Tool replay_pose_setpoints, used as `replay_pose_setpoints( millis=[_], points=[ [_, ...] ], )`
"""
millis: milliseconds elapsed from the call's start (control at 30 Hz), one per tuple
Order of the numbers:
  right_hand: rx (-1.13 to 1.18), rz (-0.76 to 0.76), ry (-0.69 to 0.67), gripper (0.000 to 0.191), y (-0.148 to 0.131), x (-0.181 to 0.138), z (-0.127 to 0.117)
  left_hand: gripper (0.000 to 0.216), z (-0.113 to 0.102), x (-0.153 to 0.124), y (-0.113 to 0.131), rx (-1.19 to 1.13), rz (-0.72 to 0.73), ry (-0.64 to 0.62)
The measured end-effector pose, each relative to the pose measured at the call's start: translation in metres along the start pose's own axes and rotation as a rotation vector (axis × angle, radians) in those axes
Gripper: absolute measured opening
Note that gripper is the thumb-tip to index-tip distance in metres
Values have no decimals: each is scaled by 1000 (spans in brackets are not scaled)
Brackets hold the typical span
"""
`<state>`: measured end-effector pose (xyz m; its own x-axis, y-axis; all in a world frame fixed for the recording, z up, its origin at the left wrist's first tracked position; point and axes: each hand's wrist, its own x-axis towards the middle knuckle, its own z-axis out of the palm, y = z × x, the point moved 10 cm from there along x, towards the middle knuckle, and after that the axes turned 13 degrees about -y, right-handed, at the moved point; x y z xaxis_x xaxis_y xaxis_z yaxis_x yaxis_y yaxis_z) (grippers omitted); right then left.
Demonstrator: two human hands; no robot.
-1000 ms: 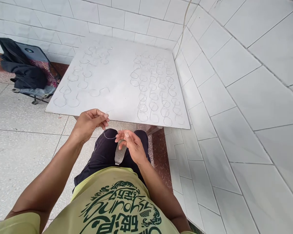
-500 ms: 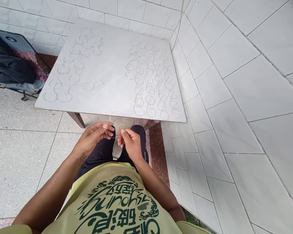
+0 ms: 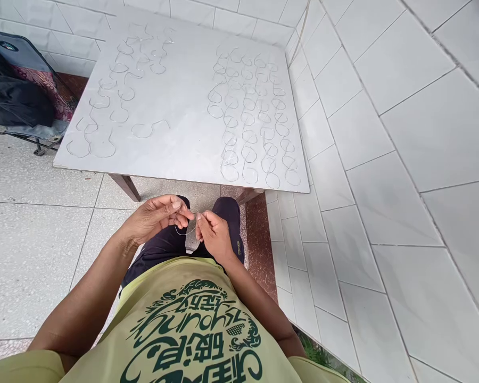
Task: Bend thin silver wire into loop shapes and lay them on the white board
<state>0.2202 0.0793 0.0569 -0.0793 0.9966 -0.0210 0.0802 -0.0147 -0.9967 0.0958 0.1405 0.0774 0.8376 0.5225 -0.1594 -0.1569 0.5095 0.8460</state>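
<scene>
"Nearest the camera, what could you read?"

"On the yellow-green shirt (image 3: 171, 276), 'young' and the character 破 came through in the lettering (image 3: 205, 300); folds and the lower edge of the view spoiled much of the rest. A small mark (image 3: 238, 248) on the dark trousers (image 3: 228, 218) was too tiny to read."

"And the hands?"

"Above those trousers, the left hand (image 3: 162, 215) pinched a thin wire (image 3: 181, 234) between thumb and fingers, one end poking up above the thumb. The right hand (image 3: 213, 232) was nipped on another part of it, fingertips close to the left's."

"How far along did it seem?"

"That wire had a curve in it but was off the bench (image 3: 183, 159), not laid down. On the bench's right half, looped wires (image 3: 249, 127) lay in close columns, already shaped, I'd judge. On the left lay S-shaped wires (image 3: 99, 107), more loosely spread, a lone piece (image 3: 143, 137) toward the middle. How much was left, I couldn't tell."

"Any brand farther off?"

"Just a round badge (image 3: 8, 46) on the folding chair (image 3: 40, 80) beyond the bench's left side, too small to read."
</scene>
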Motion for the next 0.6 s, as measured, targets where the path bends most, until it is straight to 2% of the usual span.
replay_pose_setpoints(
  millis=[200,433,600],
  points=[
    [-196,-12,15,44,-2,-5,-1,19,-1,-1,-4,-51,40,-11],
    [-144,64,19,47,13,-8,-1,21,-6,-3,-18,-80,15,-10],
    [-252,15,3,45,11,-5,-9,21,-8,-6,-24,-62,35,-13]
  ],
)
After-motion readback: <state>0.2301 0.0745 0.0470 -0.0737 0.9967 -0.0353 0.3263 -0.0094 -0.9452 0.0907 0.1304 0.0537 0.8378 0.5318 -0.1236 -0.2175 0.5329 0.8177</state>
